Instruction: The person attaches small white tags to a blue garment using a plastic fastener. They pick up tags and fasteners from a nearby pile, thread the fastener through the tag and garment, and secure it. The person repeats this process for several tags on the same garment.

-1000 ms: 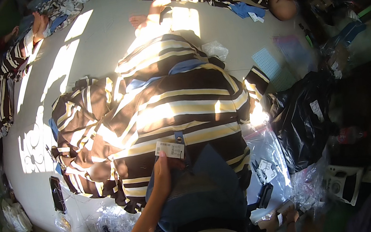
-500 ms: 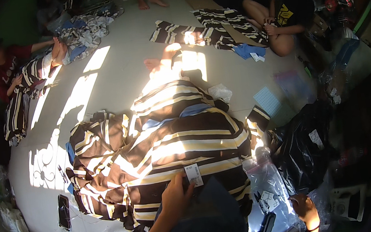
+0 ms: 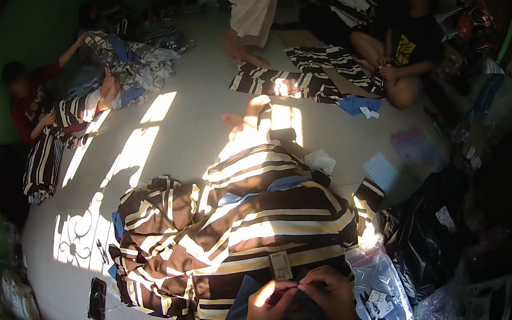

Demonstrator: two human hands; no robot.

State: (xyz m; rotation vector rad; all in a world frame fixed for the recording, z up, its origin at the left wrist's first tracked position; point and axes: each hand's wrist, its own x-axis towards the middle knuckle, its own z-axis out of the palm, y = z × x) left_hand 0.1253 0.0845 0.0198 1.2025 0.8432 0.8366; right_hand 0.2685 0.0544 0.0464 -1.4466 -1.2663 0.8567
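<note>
Brown, cream and white striped cloth (image 3: pixel 258 225) lies heaped over my lap and outstretched legs, with blue patches showing along it. A white paper tag (image 3: pixel 281 266) rests on the stripes just beyond my fingers. My left hand (image 3: pixel 268 307) and my right hand (image 3: pixel 329 294) meet in front of me, thumbs and fingertips pinched together. Whatever sits between those fingertips, if anything, is too small to name. Blue cloth (image 3: pixel 240 303) spreads beneath my hands.
Clear plastic bags (image 3: pixel 379 293) holding small tags lie to my right, beside a black plastic bag (image 3: pixel 433 233). A phone (image 3: pixel 97 300) is on the floor at left. Seated people with striped garments (image 3: pixel 281 82) occupy both far sides; someone stands at the back.
My right hand has come from the plastic bags at right to meet my left hand. My left hand has drawn back from the tag. The standing person has stepped closer, and the view has shifted.
</note>
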